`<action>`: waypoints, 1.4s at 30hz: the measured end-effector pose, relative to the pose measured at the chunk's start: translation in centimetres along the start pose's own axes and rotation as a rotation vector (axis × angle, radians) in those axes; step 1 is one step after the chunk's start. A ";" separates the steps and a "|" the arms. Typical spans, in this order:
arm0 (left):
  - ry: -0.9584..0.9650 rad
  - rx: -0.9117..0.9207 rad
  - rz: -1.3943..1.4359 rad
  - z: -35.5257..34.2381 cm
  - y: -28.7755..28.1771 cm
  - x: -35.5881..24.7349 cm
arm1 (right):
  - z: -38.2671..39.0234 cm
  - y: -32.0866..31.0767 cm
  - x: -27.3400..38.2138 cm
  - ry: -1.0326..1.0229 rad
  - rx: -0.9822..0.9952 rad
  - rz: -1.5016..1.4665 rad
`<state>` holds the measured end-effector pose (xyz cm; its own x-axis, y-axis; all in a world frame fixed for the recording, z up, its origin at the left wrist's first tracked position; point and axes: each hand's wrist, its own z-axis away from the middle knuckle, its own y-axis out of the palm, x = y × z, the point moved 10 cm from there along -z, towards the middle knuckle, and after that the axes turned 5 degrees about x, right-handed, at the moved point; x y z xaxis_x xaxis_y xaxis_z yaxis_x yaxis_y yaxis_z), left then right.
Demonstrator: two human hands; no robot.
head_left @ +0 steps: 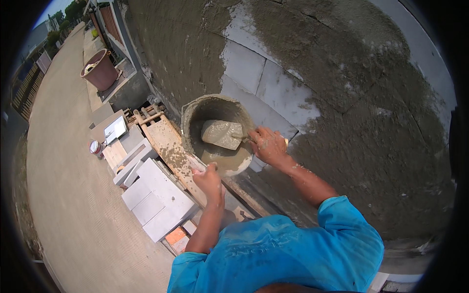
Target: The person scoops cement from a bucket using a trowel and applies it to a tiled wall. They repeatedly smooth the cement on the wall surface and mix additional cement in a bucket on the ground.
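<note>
A mortar-caked bucket hangs tilted in front of me, with its mouth toward me and wet grey mortar inside. My left hand is closed at the bucket's near left rim. In my right hand is a trowel, gripped by its handle; a pale handle end shows past my fingers. The trowel blade, coated in wet mortar, is inside the bucket. Beyond and to the right stands a wall, largely covered in rough grey mortar, with bare pale blocks showing in the middle.
Below the bucket runs a mortar-spattered wooden plank. Pale blocks lie stacked left of it, near a small tin and a tablet-like panel. A large brown tub stands farther off beside a concrete road.
</note>
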<state>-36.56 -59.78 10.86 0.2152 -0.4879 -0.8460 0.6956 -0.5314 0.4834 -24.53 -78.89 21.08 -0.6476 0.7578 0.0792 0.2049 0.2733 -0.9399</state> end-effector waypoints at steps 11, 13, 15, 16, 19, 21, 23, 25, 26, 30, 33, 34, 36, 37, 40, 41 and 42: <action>-0.162 -0.082 -0.170 0.7 -6.1 -0.3 | -13.1 -13.3 -10.5 0.350 0.067 -0.742; -0.065 -0.084 -0.144 0.0 -6.9 -0.5 | -8.8 -23.2 -13.5 0.413 -0.470 -0.743; -0.028 -0.075 -0.170 0.3 -7.4 -0.5 | -4.5 -26.5 -12.3 0.384 -0.513 -0.638; -0.023 -0.055 -0.204 0.5 -7.0 -0.4 | -3.8 -24.6 -11.7 0.379 -0.324 -0.530; -0.058 -0.044 -0.301 3.3 -3.8 -1.1 | 0.0 -12.3 -9.1 0.342 0.308 -0.316; 0.013 -0.004 -0.234 5.2 -1.7 0.1 | 3.8 -4.5 -6.1 0.184 0.554 -0.175; 0.175 0.000 -0.336 6.1 -2.4 2.1 | 6.1 -0.7 -1.9 0.121 0.768 -0.135; 0.358 -0.017 -0.434 7.2 -2.6 2.4 | 6.9 1.5 -0.3 0.101 0.759 -0.089; 0.398 -0.026 -0.477 7.9 -2.9 2.5 | 7.2 2.4 0.2 0.090 0.747 -0.062; 0.278 -0.081 -0.439 9.3 -2.7 1.2 | 6.7 2.3 0.8 0.021 0.331 0.009; 0.013 -0.057 -0.130 7.5 -2.4 0.9 | 6.1 -0.2 0.9 -0.043 0.072 -0.035; -0.082 -0.140 -0.148 6.7 -3.1 0.8 | 5.5 -0.9 1.1 -0.057 0.046 -0.044; -0.065 -0.123 -0.026 4.5 -3.7 0.2 | 3.2 -4.1 1.6 -0.071 -0.008 -0.070; 0.027 -0.139 0.043 4.0 -3.8 -1.0 | 2.0 -6.3 2.2 -0.079 -0.024 -0.101; -0.050 -0.192 0.016 3.1 -6.7 -1.0 | -3.3 -12.3 3.6 -0.067 0.001 -0.320; -0.054 -0.202 0.027 2.9 -7.3 -1.2 | -5.3 -13.9 4.0 -0.064 0.032 -0.414; -0.070 -0.208 0.034 2.9 -7.8 -1.3 | -7.9 -14.9 4.1 -0.090 0.130 -0.549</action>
<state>-44.25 -57.06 8.87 0.1983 -0.5535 -0.8089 0.8168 -0.3628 0.4485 -24.47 -75.14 38.07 -0.6945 0.4705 0.5444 -0.2677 0.5333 -0.8024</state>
